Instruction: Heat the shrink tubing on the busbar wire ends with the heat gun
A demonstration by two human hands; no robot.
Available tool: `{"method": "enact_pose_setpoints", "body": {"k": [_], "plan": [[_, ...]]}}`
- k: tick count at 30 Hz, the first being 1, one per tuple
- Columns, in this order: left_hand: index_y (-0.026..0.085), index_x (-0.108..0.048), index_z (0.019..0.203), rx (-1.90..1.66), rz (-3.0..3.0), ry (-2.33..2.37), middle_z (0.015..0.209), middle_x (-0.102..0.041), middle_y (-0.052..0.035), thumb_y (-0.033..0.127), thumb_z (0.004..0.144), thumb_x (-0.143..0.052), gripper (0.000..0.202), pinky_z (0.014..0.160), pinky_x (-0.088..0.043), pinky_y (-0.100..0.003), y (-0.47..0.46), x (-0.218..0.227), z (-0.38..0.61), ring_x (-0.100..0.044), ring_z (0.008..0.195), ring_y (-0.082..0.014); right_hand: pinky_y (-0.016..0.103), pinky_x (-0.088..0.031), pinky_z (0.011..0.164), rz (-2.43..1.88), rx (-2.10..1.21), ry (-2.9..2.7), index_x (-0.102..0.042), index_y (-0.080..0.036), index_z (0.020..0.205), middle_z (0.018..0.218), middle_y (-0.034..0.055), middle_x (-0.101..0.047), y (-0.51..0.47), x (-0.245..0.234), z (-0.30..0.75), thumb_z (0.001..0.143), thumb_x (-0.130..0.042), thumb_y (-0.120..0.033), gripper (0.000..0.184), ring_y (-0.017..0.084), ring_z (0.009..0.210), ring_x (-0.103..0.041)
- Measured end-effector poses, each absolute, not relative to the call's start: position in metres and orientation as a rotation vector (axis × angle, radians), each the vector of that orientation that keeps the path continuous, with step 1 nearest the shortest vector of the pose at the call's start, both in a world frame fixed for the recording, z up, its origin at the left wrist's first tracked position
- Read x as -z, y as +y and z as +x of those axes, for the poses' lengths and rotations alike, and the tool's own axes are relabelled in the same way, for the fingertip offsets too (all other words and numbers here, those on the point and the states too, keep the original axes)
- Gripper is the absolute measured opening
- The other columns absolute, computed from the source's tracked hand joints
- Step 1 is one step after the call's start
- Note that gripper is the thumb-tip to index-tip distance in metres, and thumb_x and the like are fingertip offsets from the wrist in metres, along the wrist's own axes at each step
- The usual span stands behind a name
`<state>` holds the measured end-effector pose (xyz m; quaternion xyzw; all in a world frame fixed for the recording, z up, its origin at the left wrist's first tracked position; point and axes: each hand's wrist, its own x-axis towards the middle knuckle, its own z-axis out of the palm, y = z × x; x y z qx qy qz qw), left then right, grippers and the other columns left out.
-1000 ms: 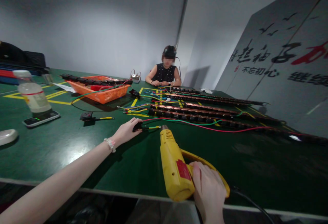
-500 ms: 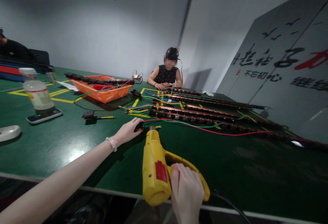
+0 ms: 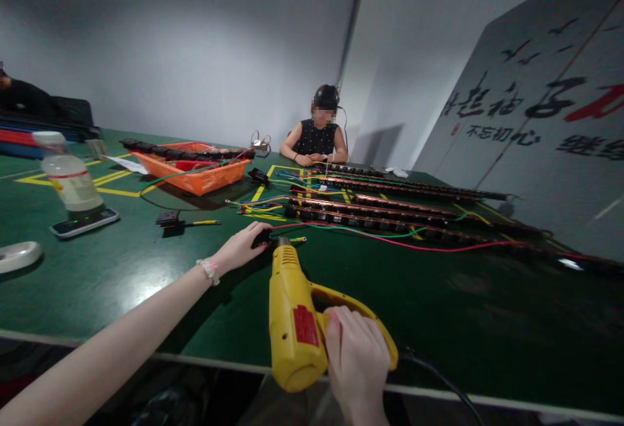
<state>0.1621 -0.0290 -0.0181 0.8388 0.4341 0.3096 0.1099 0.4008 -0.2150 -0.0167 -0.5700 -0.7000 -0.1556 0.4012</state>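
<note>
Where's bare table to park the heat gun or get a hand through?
Bare green table right of the heat gun, between the red wire and the near edge. Another patch between the phone and the left hand. Crowded: centre back, copper strips and loose wires up to the orange basket.

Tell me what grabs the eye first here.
The yellow heat gun in the right hand, centre foreground, its nozzle at a small black part pinched by the left hand. Behind, long strips with coloured wires cross the green table; an orange basket sits back left.
</note>
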Motion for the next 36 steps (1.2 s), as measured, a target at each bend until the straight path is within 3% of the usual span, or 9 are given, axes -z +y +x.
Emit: {"method": "enact_pose_setpoints", "body": {"k": [7,14,29,36], "plan": [[0.026,-0.045,0.125,-0.878,2.473,1.305,0.122,-0.054,-0.0052,0.035,0.083,-0.05,0.043,0.089,-0.048,-0.035,-0.034,0.015,0.164,-0.059,0.105,-0.0221,0.027,-0.033,0.071,-1.457,0.516,-1.783,-0.061,-0.018,0.08,0.073,0.0017,-0.063,-0.215,0.023,0.444,0.097,-0.028,-0.024,0.037,0.014,0.069,-0.053],[0.028,-0.045,0.127,-0.865,2.621,1.36,0.118,-0.055,-0.0052,0.029,0.084,-0.048,0.043,0.087,-0.047,-0.035,-0.037,0.013,0.167,-0.061,0.097,-0.0217,0.029,-0.034,0.07,-1.531,0.565,-1.815,-0.059,-0.018,0.081,0.072,0.002,-0.061,-0.218,0.022,0.466,0.097,-0.027,-0.023,0.036,0.015,0.068,-0.053],[0.025,-0.045,0.124,-0.886,2.613,1.361,0.117,-0.054,-0.0056,0.025,0.083,-0.046,0.041,0.089,-0.048,-0.034,-0.035,0.017,0.17,-0.056,0.105,-0.0217,0.028,-0.03,0.069,-1.457,0.419,-1.699,-0.057,-0.02,0.075,0.068,0.0004,-0.059,-0.223,0.022,0.405,0.097,-0.03,-0.024,0.035,0.015,0.065,-0.048],[0.022,-0.042,0.127,-0.839,2.595,1.298,0.121,-0.051,-0.0074,0.014,0.075,-0.049,0.052,0.09,-0.047,-0.034,-0.033,0.017,0.166,-0.054,0.109,-0.0228,0.03,-0.029,0.069,-1.386,0.352,-1.699,-0.056,-0.02,0.075,0.067,0.0001,-0.057,-0.219,0.025,0.37,0.096,-0.03,-0.022,0.033,0.016,0.066,-0.047]]}}
